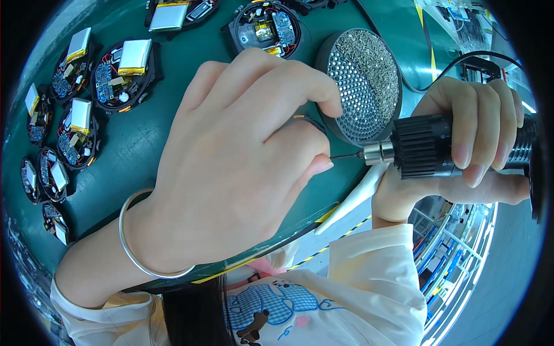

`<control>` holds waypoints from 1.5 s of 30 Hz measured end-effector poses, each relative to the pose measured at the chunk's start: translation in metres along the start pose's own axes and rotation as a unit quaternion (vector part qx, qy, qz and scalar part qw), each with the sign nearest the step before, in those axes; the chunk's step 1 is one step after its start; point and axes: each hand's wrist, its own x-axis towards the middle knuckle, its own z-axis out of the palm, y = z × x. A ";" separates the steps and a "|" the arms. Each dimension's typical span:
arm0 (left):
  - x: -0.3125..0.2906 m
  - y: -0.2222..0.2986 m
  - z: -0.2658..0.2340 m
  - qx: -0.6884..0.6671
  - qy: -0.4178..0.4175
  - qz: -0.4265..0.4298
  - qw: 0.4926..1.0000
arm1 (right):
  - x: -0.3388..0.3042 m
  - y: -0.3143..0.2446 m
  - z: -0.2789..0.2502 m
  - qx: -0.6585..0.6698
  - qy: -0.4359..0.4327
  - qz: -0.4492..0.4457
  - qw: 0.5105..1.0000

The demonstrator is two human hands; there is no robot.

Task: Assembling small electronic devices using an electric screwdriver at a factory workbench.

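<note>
My left hand (242, 150) is closed, its index finger and thumb curled around a round dark electronics housing. Only a slim edge of that housing (309, 120) shows, with a small orange mark; the rest is hidden behind the hand. My right hand (467, 127) grips a black electric screwdriver (424, 147), which lies nearly level and points left. Its thin bit reaches the tip of my left thumb, and I cannot tell what the bit touches. Just beyond the bit sits a round dark screw tray (360, 89), with loose small screws and a perforated plate holding screws in its holes.
Several round housings with blue circuit boards and silver battery packs, such as this housing (124, 75), lie on the green mat (130, 153) at left and back. A black cable (461, 57) runs at the back right. Storage racks (453, 259) stand at lower right.
</note>
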 end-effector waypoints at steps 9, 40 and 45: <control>0.003 0.000 -0.001 0.067 0.005 0.058 0.996 | -0.004 -0.011 -0.008 -0.074 -0.089 0.021 0.993; -0.011 -0.003 0.011 0.080 0.005 -0.034 0.996 | 0.009 0.014 0.017 -0.238 -0.334 0.030 0.911; 0.004 0.017 -0.002 0.112 -0.015 -0.011 0.994 | 0.009 0.016 0.016 -0.236 -0.341 0.033 0.909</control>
